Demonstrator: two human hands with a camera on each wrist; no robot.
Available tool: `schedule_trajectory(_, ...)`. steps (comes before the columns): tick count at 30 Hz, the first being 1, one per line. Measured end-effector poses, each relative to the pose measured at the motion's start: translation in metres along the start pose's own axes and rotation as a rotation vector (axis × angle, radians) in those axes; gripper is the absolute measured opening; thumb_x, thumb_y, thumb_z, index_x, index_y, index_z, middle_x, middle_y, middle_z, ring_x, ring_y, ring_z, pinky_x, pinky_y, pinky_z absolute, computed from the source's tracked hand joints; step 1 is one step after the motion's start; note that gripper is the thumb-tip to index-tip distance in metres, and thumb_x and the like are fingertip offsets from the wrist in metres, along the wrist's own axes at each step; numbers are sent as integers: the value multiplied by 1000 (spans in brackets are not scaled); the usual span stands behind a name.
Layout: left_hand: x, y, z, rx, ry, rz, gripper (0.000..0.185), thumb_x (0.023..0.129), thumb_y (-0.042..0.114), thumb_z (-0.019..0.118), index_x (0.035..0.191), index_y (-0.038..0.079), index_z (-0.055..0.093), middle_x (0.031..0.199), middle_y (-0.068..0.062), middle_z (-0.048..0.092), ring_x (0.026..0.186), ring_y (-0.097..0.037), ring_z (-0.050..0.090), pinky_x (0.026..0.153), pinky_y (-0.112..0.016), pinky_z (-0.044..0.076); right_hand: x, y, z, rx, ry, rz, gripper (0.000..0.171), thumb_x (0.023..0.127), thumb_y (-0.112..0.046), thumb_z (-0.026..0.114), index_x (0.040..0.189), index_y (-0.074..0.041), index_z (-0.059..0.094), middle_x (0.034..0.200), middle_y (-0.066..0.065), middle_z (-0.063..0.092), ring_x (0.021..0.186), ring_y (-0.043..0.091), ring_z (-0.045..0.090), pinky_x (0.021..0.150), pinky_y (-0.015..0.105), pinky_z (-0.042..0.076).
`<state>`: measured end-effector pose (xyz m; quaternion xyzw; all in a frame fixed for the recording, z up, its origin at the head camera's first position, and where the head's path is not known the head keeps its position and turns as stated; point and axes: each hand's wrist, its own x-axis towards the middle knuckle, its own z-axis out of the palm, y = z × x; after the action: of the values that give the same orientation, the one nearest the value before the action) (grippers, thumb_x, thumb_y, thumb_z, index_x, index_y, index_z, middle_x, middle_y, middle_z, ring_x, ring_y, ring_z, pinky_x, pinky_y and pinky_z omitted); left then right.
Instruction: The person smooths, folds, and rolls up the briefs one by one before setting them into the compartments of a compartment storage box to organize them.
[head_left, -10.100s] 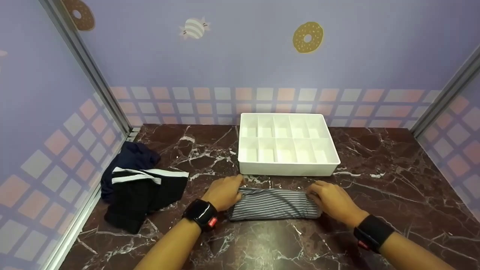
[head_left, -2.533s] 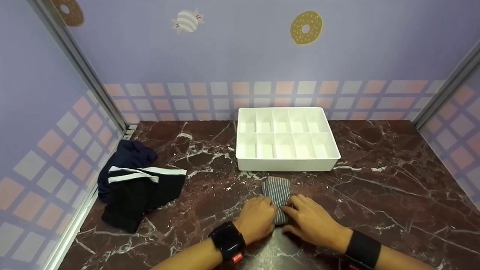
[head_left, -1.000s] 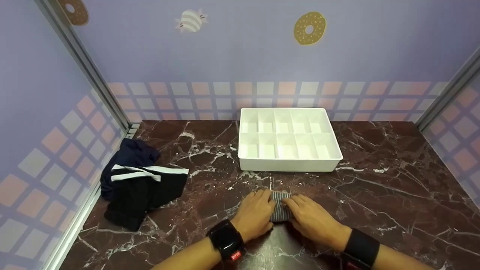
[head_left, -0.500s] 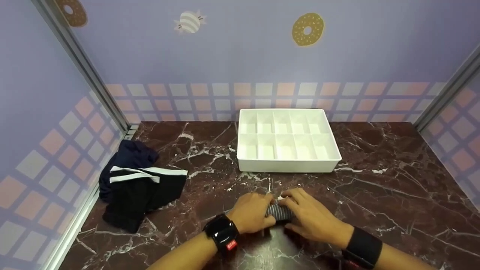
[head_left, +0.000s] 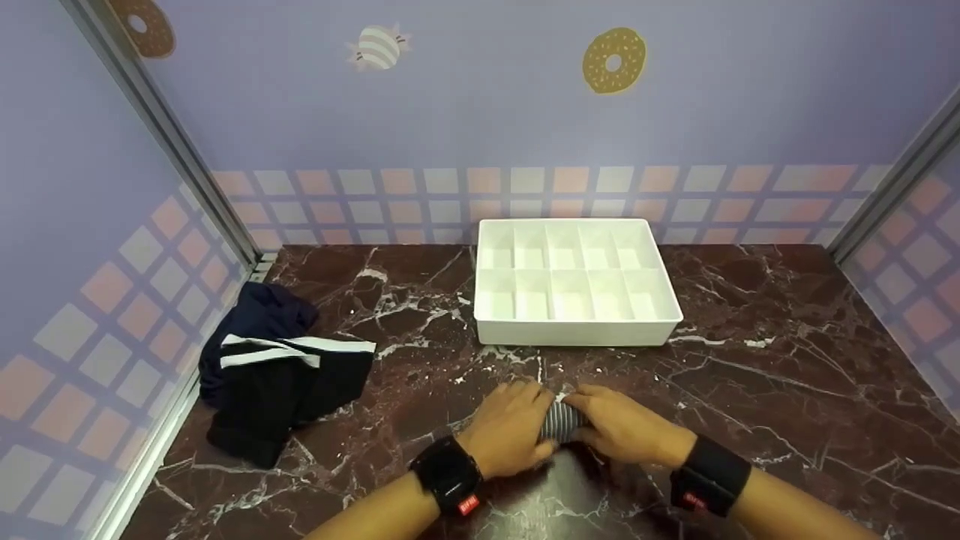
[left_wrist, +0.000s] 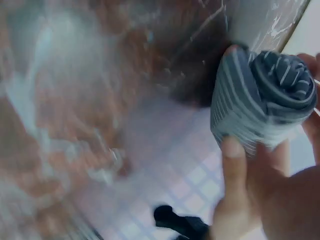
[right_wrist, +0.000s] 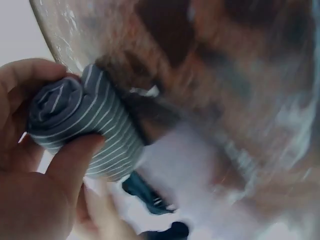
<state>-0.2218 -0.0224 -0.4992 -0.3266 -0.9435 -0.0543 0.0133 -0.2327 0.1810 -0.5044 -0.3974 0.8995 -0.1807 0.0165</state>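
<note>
A grey striped cloth [head_left: 560,421] is wound into a tight roll on the dark marble table [head_left: 787,390], just in front of the white divided tray [head_left: 574,334]. My left hand [head_left: 511,435] grips its left end and my right hand [head_left: 624,431] grips its right end. In the left wrist view the roll [left_wrist: 260,100] shows its spiral end, with my thumb across it. In the right wrist view the roll [right_wrist: 85,125] sits between my thumb and curled fingers.
A pile of dark navy and black garments with white bands [head_left: 277,367] lies at the table's left edge by the metal wall rail. The tray's several compartments hold nothing. Patterned walls close in the table on three sides.
Over ten seconds the striped cloth went from a long flat fold to a short tight roll. In the last second both hands closed in around it and covered most of it.
</note>
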Motion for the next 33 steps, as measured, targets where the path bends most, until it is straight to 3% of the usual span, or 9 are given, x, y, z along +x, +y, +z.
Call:
schedule_trajectory(3,0,2,4,114,-12,29,71,75,52,67,128,7,50,118,-6,55,103,-19,53,91,-35,42,1,0,-4,61,-68,28,37,82,-17,65,116,-2,58,98,3,58,84,13,55,77,35,50)
schedule_trajectory(5,2,3,6,158,-12,46,70,73,50,70,124,6,53,113,-6,58,99,-20,55,88,-34,44,0,-1,-4,42,-77,51,40,82,-19,65,117,-1,57,100,4,59,86,14,55,78,36,49)
schedule_trajectory(8,6,3,7,195,-17,65,65,69,48,72,116,4,58,103,-5,60,90,-19,56,82,-33,46,-2,-6,1,-67,-9,46,52,80,-27,68,122,0,54,105,8,59,93,19,54,84,38,48)
schedule_trajectory(11,10,2,8,214,-35,70,63,66,49,72,108,4,61,95,-4,60,84,-19,56,77,-32,47,-3,-12,10,-212,123,-10,65,73,-33,74,123,1,51,111,10,57,100,23,51,87,40,46)
schedule_trajectory(16,14,0,9,119,-67,51,49,63,51,72,89,9,64,81,-1,59,71,-17,54,65,-31,47,-3,-18,21,-350,298,-85,63,66,-31,78,117,-4,53,106,6,57,95,22,52,81,37,46)
schedule_trajectory(20,14,-3,9,2,-69,-8,49,62,52,73,89,11,64,85,0,56,73,-15,51,68,-30,47,-1,-15,21,-383,302,-111,55,68,-31,77,113,-7,56,103,5,59,94,21,55,83,36,46)
schedule_trajectory(25,11,-4,5,-52,-48,-61,59,67,48,73,110,9,62,95,0,48,82,-15,46,77,-31,44,2,-7,14,-287,198,-108,55,73,-32,75,118,-7,54,109,8,61,101,24,58,92,41,45)
schedule_trajectory(29,9,-4,6,-26,12,-19,63,73,37,74,125,8,51,102,-3,53,86,-16,53,80,-31,47,3,3,9,-114,134,-35,52,80,-31,70,121,-8,50,111,11,61,101,24,59,89,40,47)
schedule_trajectory(33,5,-5,13,37,89,29,51,84,26,65,127,7,44,108,-8,58,85,-20,61,72,-30,52,6,10,7,39,73,-12,46,83,-25,67,121,-10,45,107,9,61,93,19,61,81,34,51)
